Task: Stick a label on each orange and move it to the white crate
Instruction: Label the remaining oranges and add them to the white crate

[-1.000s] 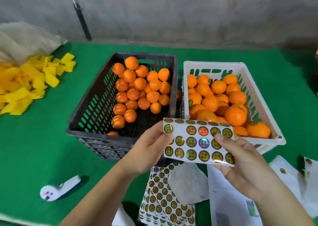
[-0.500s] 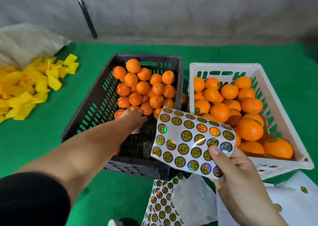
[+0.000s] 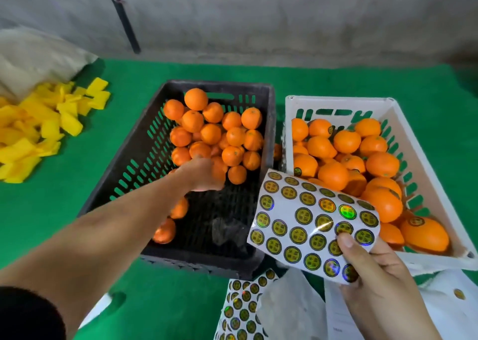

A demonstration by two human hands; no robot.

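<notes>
Unlabelled oranges [image 3: 210, 132] are piled at the far end of a black crate [image 3: 129, 163]. My left hand [image 3: 201, 174] reaches into that crate, fingers curled over an orange [image 3: 219, 171] at the near edge of the pile; the hand is blurred. To the right, a white crate [image 3: 336, 100] holds labelled oranges [image 3: 333, 174]. My right hand [image 3: 382, 288] pinches a sheet of round gold stickers [image 3: 305, 218] by its near corner, held above the gap between the two crates.
More sticker sheets [image 3: 243, 311], a crumpled plastic bag [image 3: 289, 308] and white papers [image 3: 344, 319] lie on the green mat in front of the crates. Yellow pieces [image 3: 38, 127] and a pale sack [image 3: 38, 57] sit at the far left. A black pole [image 3: 126, 24] leans against the wall.
My left hand let go of the sticker sheet and reached into the black crate, down onto the oranges. My right hand kept the sheet and now holds it alone.
</notes>
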